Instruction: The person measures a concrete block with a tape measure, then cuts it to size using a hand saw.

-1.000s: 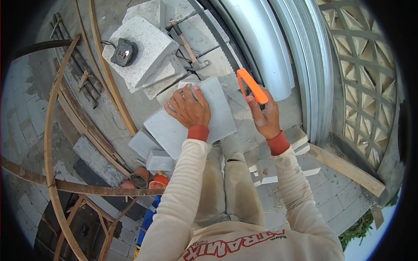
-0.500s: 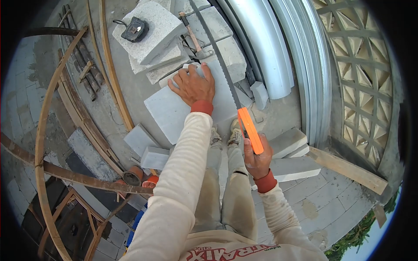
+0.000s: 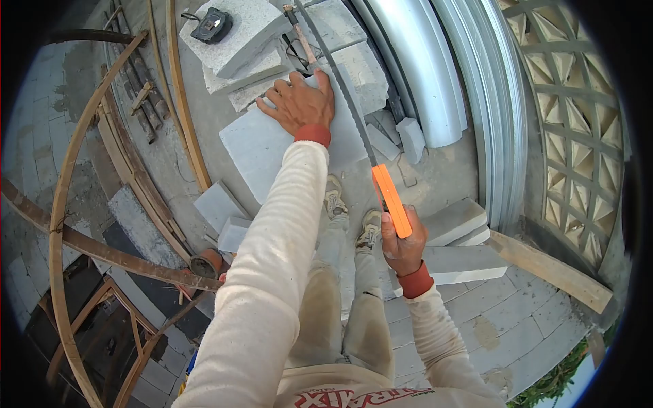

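Note:
My left hand (image 3: 303, 103) lies on a pale grey concrete block (image 3: 248, 153), palm down with fingers spread over its far part. In my right hand (image 3: 404, 246) is the orange handle of a handsaw (image 3: 392, 202). Its long dark toothed blade slants up and away to the left, along the right side of the block in this view. Just beyond my left fingers is a hammer (image 3: 300, 30) with a wooden handle, its head hidden. A black tape measure (image 3: 211, 26) rests on a rough block (image 3: 235, 58) at the upper left.
Curved metal sheets (image 3: 415, 75) stand along the right, beside a patterned breeze-block wall (image 3: 578, 115). More cut blocks (image 3: 462, 265) and a wooden plank (image 3: 551, 270) lie at the lower right. On the left are long timber strips (image 3: 180, 102), a curved wooden frame (image 3: 62, 197) and a small pot (image 3: 206, 264).
My left hand has shifted slightly up and its fingers are spread wider, now covering the hammer head. My feet have moved apart. The saw stays close to the same place.

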`<state>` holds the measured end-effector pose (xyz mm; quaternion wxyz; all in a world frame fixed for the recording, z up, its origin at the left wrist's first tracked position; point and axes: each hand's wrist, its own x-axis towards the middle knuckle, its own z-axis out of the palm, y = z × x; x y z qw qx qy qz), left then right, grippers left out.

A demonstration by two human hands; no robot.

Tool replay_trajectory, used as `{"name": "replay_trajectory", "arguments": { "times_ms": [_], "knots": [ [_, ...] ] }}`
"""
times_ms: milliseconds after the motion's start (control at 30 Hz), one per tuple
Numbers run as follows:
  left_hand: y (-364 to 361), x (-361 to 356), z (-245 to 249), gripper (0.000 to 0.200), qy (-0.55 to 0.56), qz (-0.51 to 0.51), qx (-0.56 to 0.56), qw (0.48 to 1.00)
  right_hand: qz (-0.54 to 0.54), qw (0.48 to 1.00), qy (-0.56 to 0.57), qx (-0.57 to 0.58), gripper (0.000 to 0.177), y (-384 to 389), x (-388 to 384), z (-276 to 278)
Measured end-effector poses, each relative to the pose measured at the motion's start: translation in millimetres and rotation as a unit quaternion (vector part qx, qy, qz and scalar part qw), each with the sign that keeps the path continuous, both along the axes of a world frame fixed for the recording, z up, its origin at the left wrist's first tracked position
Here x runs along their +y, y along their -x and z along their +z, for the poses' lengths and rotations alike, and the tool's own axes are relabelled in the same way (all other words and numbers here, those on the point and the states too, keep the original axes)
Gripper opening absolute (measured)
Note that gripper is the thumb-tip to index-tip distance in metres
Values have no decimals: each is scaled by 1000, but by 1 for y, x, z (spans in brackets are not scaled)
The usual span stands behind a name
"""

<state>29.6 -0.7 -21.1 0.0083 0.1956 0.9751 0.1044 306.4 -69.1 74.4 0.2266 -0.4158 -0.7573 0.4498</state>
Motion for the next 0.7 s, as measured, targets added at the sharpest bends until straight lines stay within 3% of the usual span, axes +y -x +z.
{"name": "replay_trajectory", "arguments": {
  "times_ms": [400,700],
  "knots": [
    [-2,-3,-8,74,-5,-12,21,1000,-6,999,25,36,19,-25,-11,-20],
    [-2,-5,-9,75,-1,-18,7,1000,0,999,27,44,20,-31,-15,-22]
  ]
}}
